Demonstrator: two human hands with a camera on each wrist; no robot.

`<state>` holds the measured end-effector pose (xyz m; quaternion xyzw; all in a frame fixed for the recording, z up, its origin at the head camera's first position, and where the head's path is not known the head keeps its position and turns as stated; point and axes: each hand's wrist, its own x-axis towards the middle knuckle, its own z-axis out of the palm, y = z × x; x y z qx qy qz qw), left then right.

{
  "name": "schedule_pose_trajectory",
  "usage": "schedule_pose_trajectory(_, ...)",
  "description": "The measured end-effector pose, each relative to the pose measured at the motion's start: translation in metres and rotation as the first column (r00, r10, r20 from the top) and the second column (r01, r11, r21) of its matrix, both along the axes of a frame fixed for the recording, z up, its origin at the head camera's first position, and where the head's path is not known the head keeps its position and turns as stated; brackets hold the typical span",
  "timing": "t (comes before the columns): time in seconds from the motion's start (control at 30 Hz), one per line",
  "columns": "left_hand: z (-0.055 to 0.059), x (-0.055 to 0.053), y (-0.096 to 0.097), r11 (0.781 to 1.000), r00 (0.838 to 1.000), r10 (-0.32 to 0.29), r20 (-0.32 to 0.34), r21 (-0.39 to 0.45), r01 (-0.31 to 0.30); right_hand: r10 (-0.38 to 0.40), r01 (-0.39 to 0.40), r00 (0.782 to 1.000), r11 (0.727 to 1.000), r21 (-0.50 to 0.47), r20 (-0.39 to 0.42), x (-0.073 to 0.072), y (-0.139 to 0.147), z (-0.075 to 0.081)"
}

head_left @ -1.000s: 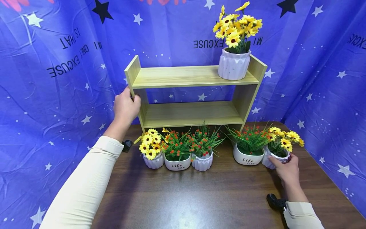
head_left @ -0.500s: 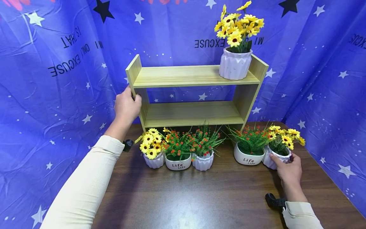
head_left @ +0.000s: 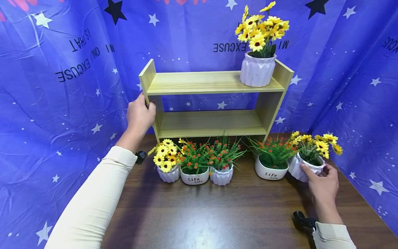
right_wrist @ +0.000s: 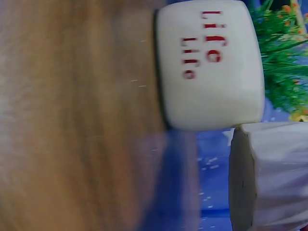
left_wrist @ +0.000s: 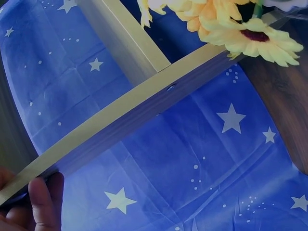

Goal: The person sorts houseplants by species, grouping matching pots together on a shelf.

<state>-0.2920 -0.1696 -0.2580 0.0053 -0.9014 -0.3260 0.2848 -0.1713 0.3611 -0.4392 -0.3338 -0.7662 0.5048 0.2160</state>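
My left hand (head_left: 140, 112) grips the left upright of a two-tier light wooden shelf (head_left: 199, 83); its fingers on the upright (left_wrist: 86, 127) also show in the left wrist view. On the right, my right hand (head_left: 324, 185) holds a white fluted flowerpot (head_left: 306, 167) of yellow daisy-like flowers (head_left: 320, 143) by its rim. The pot is tilted, and its underside shows above the table in the right wrist view. Right beside it stands a white oval planter (head_left: 271, 171) marked "Life", with grass and small red flowers.
Another fluted pot (head_left: 256, 71) with yellow flowers stands at the shelf top's right end. Before the shelf's left half stand a yellow-flowered pot (head_left: 169, 174), a "Life" planter (head_left: 195, 177) and a red-flowered pot (head_left: 221, 176). A blue star-printed curtain (head_left: 77, 103) hangs behind the brown table (head_left: 199, 214).
My right hand has lifted the fluted flowerpot off the table, tilting it and shifting it slightly right. The left hand keeps its grip on the shelf.
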Motion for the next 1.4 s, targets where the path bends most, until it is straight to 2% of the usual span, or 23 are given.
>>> schedule_pose_trajectory(0.17,0.0,0.0,0.0,1.0,1.0,0.001,0.002,-0.006,-0.001,0.0,0.001,1.0,1.0,0.019,-0.027,0.005,-0.003,0.018)
schedule_pose_trajectory(0.3,-0.001,0.0,-0.001,1.0,1.0,0.003,-0.001,-0.003,-0.003,-0.005,0.007,0.992,1.0,0.011,-0.124,0.006,-0.009,0.033)
schedule_pose_trajectory(0.43,0.001,0.001,0.0,1.0,1.0,0.004,0.0,-0.001,-0.004,0.001,-0.002,0.974,1.0,-0.002,-0.226,0.006,-0.017,0.051)
schedule_pose_trajectory(0.53,0.002,0.001,0.0,1.0,1.0,0.008,0.006,-0.003,-0.008,0.009,-0.009,0.965,1.0,0.002,-0.261,0.007,-0.021,0.062)
schedule_pose_trajectory(0.6,0.002,0.002,-0.001,1.0,1.0,0.008,0.009,-0.001,-0.008,0.013,-0.012,0.963,1.0,0.005,-0.269,0.007,-0.023,0.069)
schedule_pose_trajectory(0.8,0.002,0.003,0.0,1.0,1.0,0.01,0.011,-0.001,-0.01,0.071,-0.048,0.964,0.994,0.094,-0.257,0.007,-0.032,0.087)
schedule_pose_trajectory(0.93,0.002,0.002,0.001,1.0,1.0,0.013,0.012,-0.006,-0.013,0.12,-0.093,0.953,0.99,0.108,-0.277,0.005,-0.041,0.1)
schedule_pose_trajectory(1.17,0.002,0.001,0.003,1.0,1.0,0.017,0.012,-0.001,-0.017,0.174,-0.134,0.918,0.982,0.136,-0.356,0.002,-0.057,0.127)
schedule_pose_trajectory(1.4,0.001,0.003,0.001,1.0,1.0,0.016,0.004,-0.001,-0.016,0.208,-0.161,0.847,0.977,0.138,-0.49,-0.005,-0.072,0.16)
